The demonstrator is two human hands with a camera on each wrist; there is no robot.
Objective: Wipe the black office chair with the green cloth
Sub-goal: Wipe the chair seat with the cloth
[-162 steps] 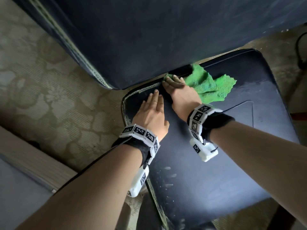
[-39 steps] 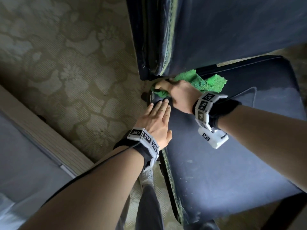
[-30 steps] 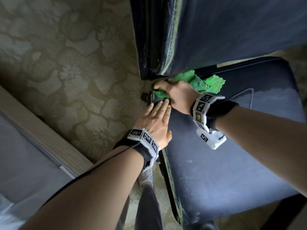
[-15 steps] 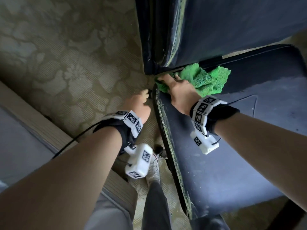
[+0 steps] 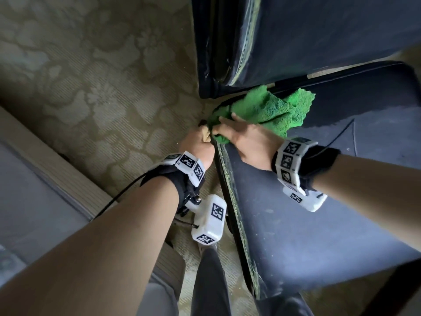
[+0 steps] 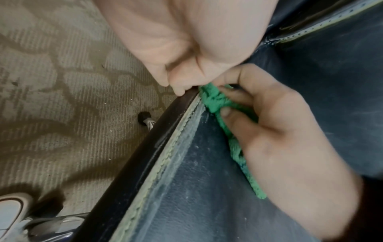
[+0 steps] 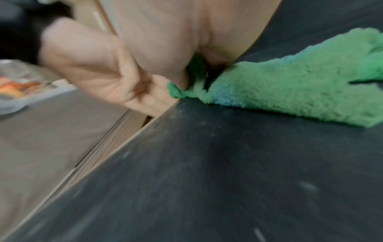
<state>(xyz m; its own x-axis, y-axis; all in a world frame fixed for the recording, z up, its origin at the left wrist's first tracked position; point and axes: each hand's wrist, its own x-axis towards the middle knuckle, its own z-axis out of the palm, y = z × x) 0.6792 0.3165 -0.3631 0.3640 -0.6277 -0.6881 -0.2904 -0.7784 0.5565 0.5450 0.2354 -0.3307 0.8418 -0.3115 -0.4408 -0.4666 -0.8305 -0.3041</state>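
Observation:
The black office chair has its dusty seat at the right and its backrest above. A crumpled green cloth lies on the seat's back left corner under the backrest. My right hand grips the cloth's near end and presses it on that corner; in the left wrist view its thumb and fingers pinch the cloth. My left hand is just left of it, fingers curled over the seat's stitched left edge. The right wrist view shows the cloth beside the left hand.
Patterned beige carpet spreads left of the chair. A grey surface with a wooden edge runs along the lower left. My leg and shoe stand close to the seat's left edge. A chair foot pokes out below.
My left hand has left the seat's top, where it lay flat, and now grips the seat's left edge. The right hand and cloth stay at the back left corner.

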